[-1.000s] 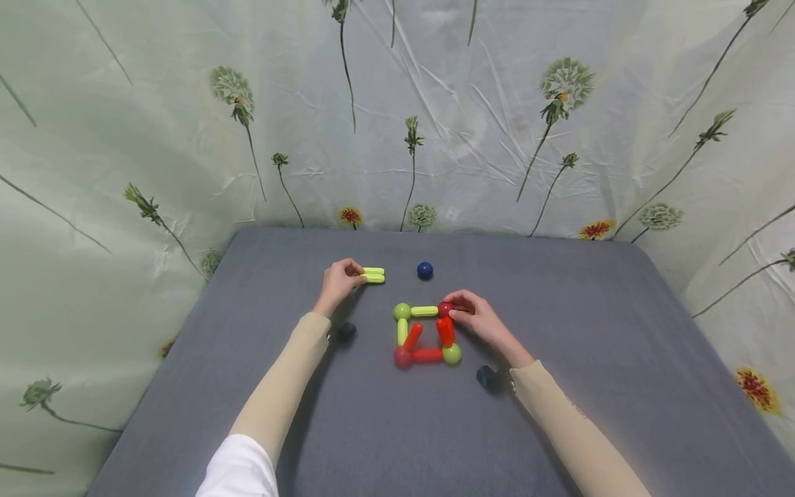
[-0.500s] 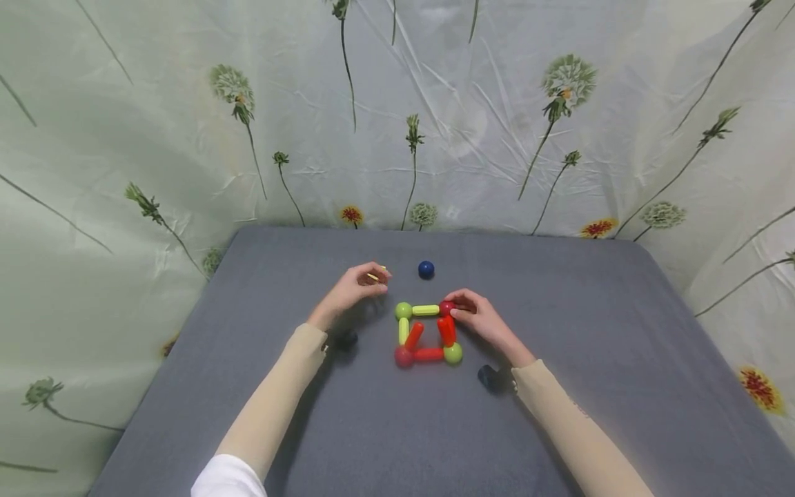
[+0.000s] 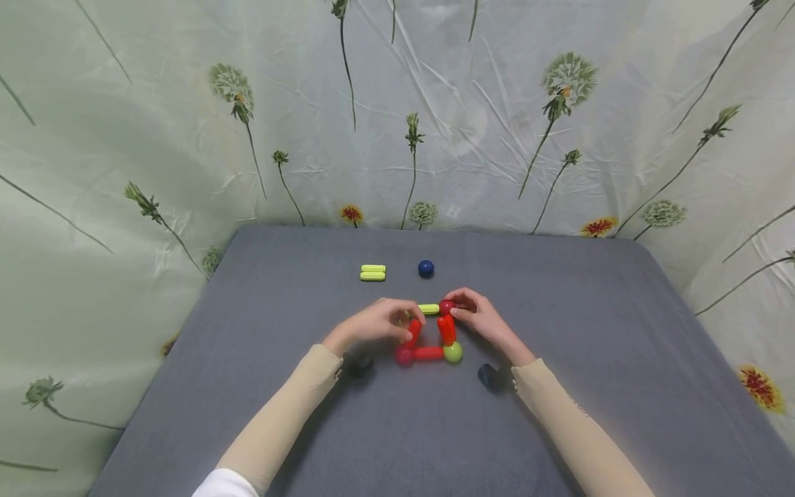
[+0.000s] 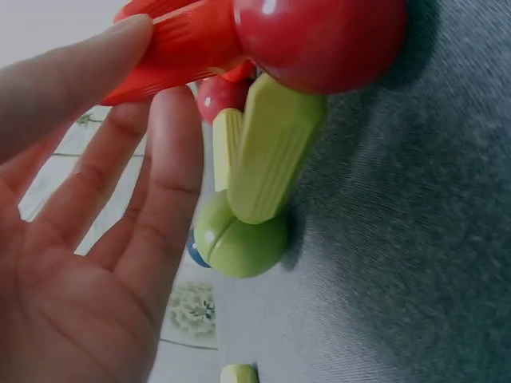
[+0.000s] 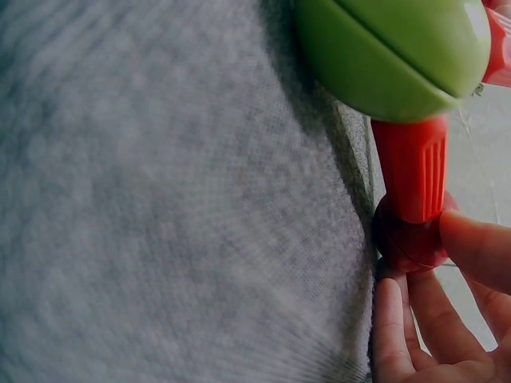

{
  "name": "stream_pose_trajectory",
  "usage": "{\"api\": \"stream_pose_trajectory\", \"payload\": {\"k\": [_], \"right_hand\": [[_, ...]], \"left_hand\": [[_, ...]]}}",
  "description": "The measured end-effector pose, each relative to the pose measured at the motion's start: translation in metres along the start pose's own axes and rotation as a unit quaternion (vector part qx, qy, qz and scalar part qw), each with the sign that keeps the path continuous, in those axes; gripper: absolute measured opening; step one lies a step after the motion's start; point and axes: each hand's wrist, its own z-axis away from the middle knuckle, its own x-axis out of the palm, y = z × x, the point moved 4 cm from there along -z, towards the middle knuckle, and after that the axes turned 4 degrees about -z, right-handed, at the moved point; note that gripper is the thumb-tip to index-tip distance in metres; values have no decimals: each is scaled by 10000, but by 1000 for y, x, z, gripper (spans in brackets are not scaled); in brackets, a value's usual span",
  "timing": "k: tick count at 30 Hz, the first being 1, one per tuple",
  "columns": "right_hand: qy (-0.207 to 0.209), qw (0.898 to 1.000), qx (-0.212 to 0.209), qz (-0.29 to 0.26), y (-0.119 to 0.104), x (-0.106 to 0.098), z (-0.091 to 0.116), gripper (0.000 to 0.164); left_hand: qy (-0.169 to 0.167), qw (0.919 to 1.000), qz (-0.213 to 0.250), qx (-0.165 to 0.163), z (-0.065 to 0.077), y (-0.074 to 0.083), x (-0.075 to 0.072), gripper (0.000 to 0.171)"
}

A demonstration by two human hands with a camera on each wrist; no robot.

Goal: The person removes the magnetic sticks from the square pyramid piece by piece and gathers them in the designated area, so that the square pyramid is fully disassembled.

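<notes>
Balls and ribbed rods form a four-sided frame on the grey surface. My right hand (image 3: 481, 317) pinches the red ball (image 3: 446, 308) at its back right corner between thumb and fingers. My left hand (image 3: 381, 322) is at the frame's left side, thumb and index finger on either side of a slanted red rod (image 4: 188, 44) that rises from the front left red ball (image 4: 327, 36). The back left green ball (image 4: 247, 239) and left yellow-green rod (image 4: 275, 152) are mostly hidden by this hand in the head view. A green ball (image 3: 453, 352) forms the front right corner, with another red rod (image 3: 446, 330) slanting up there.
Two yellow-green rods (image 3: 373, 273) lie side by side behind the frame at left. A dark blue ball (image 3: 425, 268) sits to their right. A flowered curtain (image 3: 385, 103) hangs along the surface's back edge.
My left hand has let go of the pair of yellow-green rods and moved toward me and right, to the slanted red rod. My right hand stays on the red ball.
</notes>
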Motion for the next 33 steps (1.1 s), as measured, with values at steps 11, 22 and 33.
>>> {"api": "stream_pose_trajectory", "payload": {"k": [11, 22, 33], "right_hand": [[-8, 10000, -55, -38, 1, -1, -1, 25], [-8, 10000, -39, -78, 2, -1, -2, 24], [15, 10000, -15, -58, 0, 0, 0, 24]], "left_hand": [[985, 9947, 33, -304, 8, -10, -7, 22], [2983, 9432, 447, -1392, 32, -47, -54, 20], [3531, 8946, -374, -2711, 25, -78, -72, 18]]}}
